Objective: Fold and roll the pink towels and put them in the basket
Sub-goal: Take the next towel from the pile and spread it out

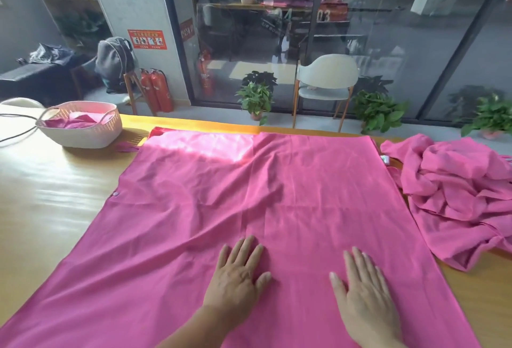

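**Both palms flat on the spread pink towel**

My left hand [238,273] lies palm down on the pink towel [249,195], fingers straight and slightly fanned, pointing away from me toward the far edge of the worktop [55,195]. Its grip is open: nothing is pinched or curled round, the fingers only press on the cloth. My left forearm comes in from the lower middle of the view, angled up and to the right.

My right hand [365,295] rests the same way just beside it, palm down, fingers straight and held close together, thumb spread out toward the left hand. Its grip is open too, flat on the fabric. The 2 hands lie apart, with a strip of bare towel between them, both on the near half of the cloth.

The towel is spread wide over the wooden worktop, reaching from my near edge almost to the far edge, with soft creases running across its middle and a patch of sunlight on its far left corner.

To my right a heap of pink towels [457,189] lies crumpled on the worktop, close to the spread towel's right edge. At the far left stands the white basket [83,134], well apart from my hands, with pink cloth showing inside it.
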Demonstrator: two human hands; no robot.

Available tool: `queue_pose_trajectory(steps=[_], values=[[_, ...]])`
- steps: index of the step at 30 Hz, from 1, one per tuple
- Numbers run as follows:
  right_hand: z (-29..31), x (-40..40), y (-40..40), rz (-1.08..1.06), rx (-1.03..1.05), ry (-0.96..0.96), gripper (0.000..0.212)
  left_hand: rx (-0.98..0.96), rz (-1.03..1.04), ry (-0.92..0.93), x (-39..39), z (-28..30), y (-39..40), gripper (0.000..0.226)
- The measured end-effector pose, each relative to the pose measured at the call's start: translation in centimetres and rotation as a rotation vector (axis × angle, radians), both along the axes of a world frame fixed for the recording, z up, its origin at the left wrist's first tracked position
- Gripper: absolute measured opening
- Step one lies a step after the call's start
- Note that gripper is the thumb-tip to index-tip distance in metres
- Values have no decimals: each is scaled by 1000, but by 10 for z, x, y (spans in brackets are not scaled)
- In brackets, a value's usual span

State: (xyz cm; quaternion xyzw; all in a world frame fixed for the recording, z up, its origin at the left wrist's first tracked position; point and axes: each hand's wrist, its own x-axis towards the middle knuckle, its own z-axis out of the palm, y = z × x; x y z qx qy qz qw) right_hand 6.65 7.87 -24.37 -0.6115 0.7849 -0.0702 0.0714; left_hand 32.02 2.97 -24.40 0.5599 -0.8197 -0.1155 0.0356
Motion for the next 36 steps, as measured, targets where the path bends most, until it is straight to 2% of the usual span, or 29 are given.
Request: queue_pose_trajectory(steps=[2, 5, 8, 11, 16, 21, 26, 32, 36], values=[[9, 22, -34, -43, -12, -32, 69, 2, -15, 71, 20, 12, -25, 62], [22, 80, -86, 95, -98, -81, 63, -128, -31, 241, 35, 32, -60, 46], [24, 134, -154, 171, -129, -129, 58, -85, 54, 335, 71, 46, -124, 37], [19, 140, -220, 94, -87, -111, 55, -83, 108, 290, 112, 49, -204, 36], [6, 104, -295, -103, -5, -103, 53, -73, 118, 196, 151, 41, -326, 35], [-5, 89, -346, -58, 15, -45, 54, -47, 97, 100, 169, 20, -405, 38], [-14, 93, -360, -42, -37, -9, 56, -68, 194, 45, 201, 10, -449, 40], [-15, 95, -357, -107, -64, 4, 58, -88, 156, 10, 218, 17, -472, 16], [-15, 93, -357, -100, -41, 20, 57, -154, 160, 19, 218, 17, -476, 12]])
